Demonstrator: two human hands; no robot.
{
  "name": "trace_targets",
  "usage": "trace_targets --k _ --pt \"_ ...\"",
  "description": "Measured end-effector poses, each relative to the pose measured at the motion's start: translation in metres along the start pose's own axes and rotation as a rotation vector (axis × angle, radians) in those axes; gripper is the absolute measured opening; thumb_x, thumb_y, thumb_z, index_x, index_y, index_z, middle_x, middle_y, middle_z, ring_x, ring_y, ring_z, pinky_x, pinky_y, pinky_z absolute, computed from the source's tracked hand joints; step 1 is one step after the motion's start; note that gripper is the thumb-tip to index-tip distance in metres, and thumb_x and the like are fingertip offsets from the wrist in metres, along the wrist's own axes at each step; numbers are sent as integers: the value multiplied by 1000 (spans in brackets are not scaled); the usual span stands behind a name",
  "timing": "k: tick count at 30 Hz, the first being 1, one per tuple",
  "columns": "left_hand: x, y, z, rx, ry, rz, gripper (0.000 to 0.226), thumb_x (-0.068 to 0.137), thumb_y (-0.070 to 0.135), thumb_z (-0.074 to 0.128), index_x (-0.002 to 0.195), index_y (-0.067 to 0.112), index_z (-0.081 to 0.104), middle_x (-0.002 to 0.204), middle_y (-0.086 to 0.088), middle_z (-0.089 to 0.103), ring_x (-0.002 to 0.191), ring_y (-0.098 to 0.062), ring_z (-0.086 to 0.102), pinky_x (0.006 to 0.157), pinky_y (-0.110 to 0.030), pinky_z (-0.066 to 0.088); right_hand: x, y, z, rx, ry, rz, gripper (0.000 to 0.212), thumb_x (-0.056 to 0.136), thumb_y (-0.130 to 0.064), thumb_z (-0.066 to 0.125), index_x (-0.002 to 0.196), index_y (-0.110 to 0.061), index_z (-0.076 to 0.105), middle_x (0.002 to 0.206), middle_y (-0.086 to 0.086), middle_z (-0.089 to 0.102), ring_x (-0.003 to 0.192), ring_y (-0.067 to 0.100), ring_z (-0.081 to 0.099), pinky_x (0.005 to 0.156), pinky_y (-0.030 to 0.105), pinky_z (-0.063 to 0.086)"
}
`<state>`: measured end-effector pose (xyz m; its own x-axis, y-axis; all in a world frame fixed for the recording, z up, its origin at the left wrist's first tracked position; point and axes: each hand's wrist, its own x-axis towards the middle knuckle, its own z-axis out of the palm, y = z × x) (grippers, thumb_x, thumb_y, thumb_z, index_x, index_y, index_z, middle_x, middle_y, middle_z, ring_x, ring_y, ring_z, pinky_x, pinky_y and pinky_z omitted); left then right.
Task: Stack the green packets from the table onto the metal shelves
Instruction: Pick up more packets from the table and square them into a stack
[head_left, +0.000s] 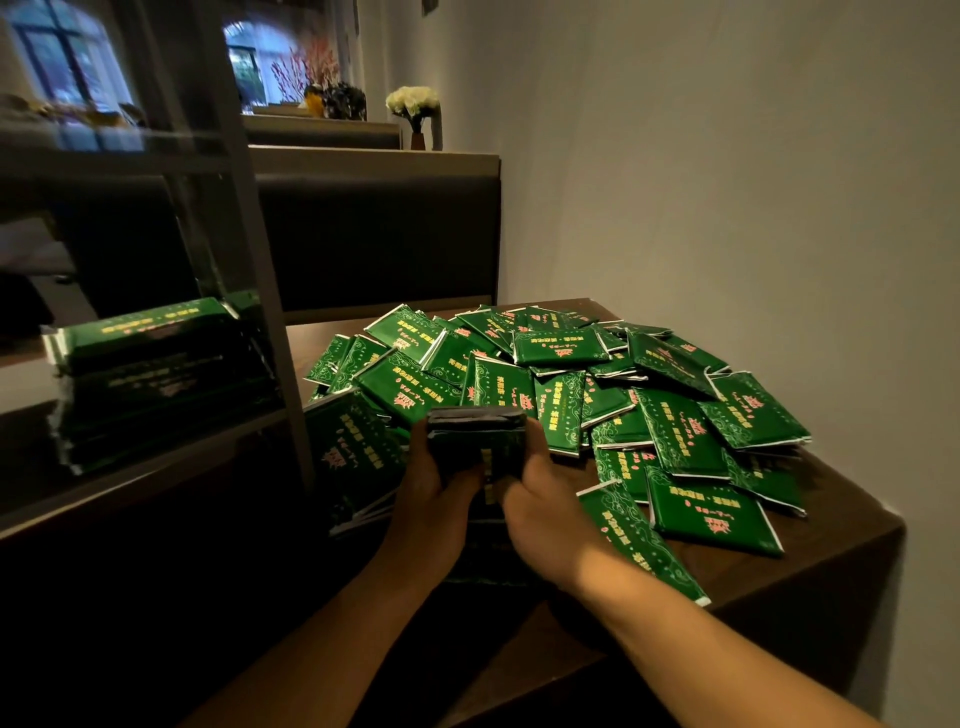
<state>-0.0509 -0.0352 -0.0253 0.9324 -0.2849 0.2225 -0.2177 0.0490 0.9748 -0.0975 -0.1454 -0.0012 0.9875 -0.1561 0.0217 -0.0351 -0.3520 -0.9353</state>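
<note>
Held bundle (475, 441): a small stack of green packets, held over the tabletop's near left edge, long axis running away from the person; count unclear.
Left hand (436, 499): fingers clamped on the bundle's left side.
Right hand (545, 512): fingers closed against the bundle's right side.
Loose packets (597, 395): dozens heaped at mixed angles on the tabletop (810, 561).
Shelf stack (156, 384): 1 blurred pile lying flat on the metal shelves (270, 291), left of the heap.
</note>
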Motion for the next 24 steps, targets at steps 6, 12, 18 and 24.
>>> trace_targets --k 6,12,18,24 --pt "2 11 -6 -70 150 -15 37 89 18 63 112 40 45 104 18 61 89 15 59 70 -11 48 4 -8 -8 61 107 11 30 98 -34 53 126 -38 44 117 -13 59 102 1 57 72 18 43" --pt "2 27 -6 -367 288 -176 41 88 20 63 128 20 52 106 -2 68 96 -19 68 75 -36 54 -4 -22 -5 164 125 47 43 101 -35 46 139 -42 27 129 -3 55 99 11 58 71 23 43" --pt "-22 65 -3 -490 342 -242 20 92 26 56 111 23 60 94 3 74 81 -10 70 69 -31 46 -17 -41 8 357 123 -144 57 100 -16 50 131 -57 26 149 0 35 121 31 54 92 44 54" --pt "-49 103 -32 -488 482 -236 7 92 28 58 90 31 64 79 7 71 83 -11 65 70 -29 47 -20 -71 28 428 -24 -220 25 98 -13 54 110 -36 56 117 -3 60 96 16 68 82 38 60"
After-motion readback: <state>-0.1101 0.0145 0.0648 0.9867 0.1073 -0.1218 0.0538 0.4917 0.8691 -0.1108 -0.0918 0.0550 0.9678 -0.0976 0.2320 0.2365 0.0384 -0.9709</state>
